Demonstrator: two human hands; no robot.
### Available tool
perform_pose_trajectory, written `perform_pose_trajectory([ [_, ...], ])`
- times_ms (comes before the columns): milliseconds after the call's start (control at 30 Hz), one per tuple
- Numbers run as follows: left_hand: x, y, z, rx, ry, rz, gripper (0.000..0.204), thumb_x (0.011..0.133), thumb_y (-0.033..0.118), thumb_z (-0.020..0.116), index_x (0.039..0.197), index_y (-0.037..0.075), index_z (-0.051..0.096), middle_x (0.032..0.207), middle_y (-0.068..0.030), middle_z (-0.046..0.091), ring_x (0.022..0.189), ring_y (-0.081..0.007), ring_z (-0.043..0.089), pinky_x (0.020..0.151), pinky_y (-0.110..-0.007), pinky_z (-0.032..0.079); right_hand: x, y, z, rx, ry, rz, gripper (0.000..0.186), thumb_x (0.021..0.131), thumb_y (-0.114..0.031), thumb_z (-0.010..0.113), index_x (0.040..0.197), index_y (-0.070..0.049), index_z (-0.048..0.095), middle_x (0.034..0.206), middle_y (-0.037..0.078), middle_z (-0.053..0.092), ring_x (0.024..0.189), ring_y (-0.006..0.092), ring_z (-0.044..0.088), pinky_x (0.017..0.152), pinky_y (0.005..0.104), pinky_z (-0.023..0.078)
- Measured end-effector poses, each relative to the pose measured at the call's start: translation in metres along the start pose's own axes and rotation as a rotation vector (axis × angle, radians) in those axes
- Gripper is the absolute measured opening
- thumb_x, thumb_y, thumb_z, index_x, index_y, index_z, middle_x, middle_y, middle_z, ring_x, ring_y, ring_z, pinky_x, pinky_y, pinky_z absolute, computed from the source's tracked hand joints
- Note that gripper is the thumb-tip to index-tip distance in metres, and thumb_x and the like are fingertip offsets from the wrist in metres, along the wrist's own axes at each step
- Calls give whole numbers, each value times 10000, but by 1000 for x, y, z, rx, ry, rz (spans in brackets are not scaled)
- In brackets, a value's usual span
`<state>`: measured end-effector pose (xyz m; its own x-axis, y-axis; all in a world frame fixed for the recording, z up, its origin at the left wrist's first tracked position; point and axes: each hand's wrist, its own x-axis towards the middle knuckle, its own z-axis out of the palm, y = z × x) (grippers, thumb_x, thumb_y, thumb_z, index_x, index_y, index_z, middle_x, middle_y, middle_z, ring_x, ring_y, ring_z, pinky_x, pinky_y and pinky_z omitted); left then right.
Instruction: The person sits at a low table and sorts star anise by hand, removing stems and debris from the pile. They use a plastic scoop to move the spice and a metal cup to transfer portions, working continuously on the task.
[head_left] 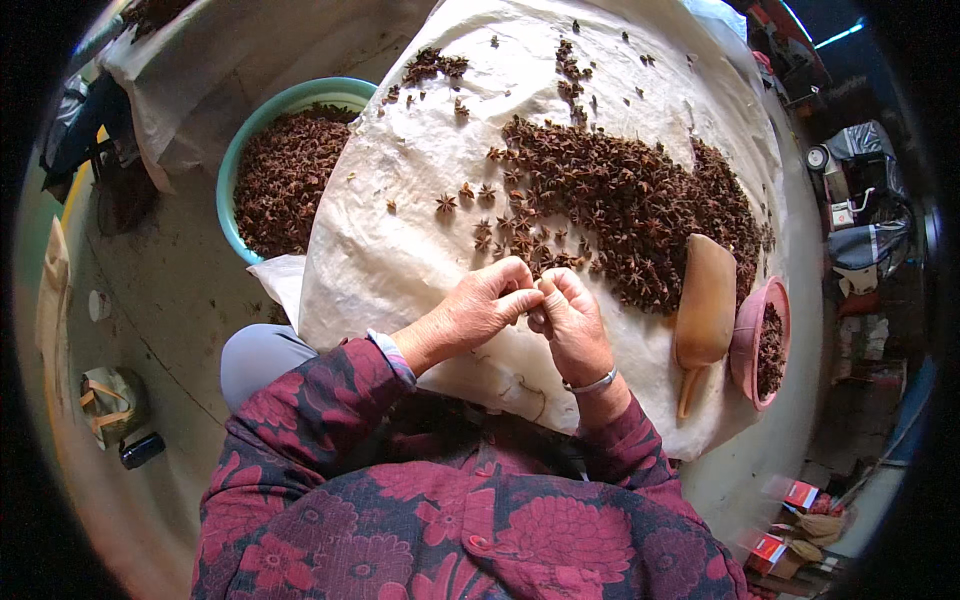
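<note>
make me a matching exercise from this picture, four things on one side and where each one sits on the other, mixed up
Things:
1. round teal plastic basin full of brown star anise
2. tan wooden scoop
3. small pink plastic bowl
4. silver metal bangle

Places:
A. on the wrist of the right hand
B. at the far right edge of the white cloth, beside the scoop
C. on the floor to the left of the cloth-covered table
D. lying on the cloth, just right of the big pile of star anise

Pairs: 1-C, 2-D, 3-B, 4-A
</note>
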<state>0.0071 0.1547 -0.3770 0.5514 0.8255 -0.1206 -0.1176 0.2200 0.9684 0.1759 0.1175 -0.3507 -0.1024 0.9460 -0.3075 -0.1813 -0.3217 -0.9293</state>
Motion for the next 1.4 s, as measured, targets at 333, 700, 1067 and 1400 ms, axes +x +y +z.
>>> perform_pose_trajectory([
  [333, 4, 1, -11, 97, -31, -134, 204, 972, 185, 696, 899, 41, 571, 783, -33, 618, 763, -118, 598, 665, -293, 493, 6, 10, 1, -76, 51, -45, 83, 1075, -165, 529, 1036, -93, 542, 796, -55, 528, 668, 31, 469, 580, 189, 392],
  [700, 8, 14, -44, -544, 473, -111, 166, 1047, 256, 594, 1030, 99, 646, 737, -2, 623, 502, -41, 480, 426, -195, 343, 49, -45, 5, -937, -223, -523, 198, 883, -47, 714, 1066, -35, 639, 982, 101, 633, 894, 224, 641, 727, 336, 535],
  [1067, 5, 7, -44, -536, 416, -93, 189, 1038, 271, 602, 1046, 83, 620, 788, -46, 692, 504, -46, 521, 431, -187, 392, 141, -22, 2, -1638, 46, -740, 56, 868, -82, 595, 870, -97, 649, 850, 107, 620, 813, 290, 651, 703, 399, 516],
  [1400, -4, 3, -8, -419, 127, -254, 217, 1046, 271, 598, 1119, 92, 697, 765, 48, 620, 528, -18, 445, 453, -186, 324, 18, -2, 16, -683, 130, -564, 66, 901, 13, 684, 946, -24, 654, 927, 78, 572, 802, 178, 616, 665, 301, 538],
])
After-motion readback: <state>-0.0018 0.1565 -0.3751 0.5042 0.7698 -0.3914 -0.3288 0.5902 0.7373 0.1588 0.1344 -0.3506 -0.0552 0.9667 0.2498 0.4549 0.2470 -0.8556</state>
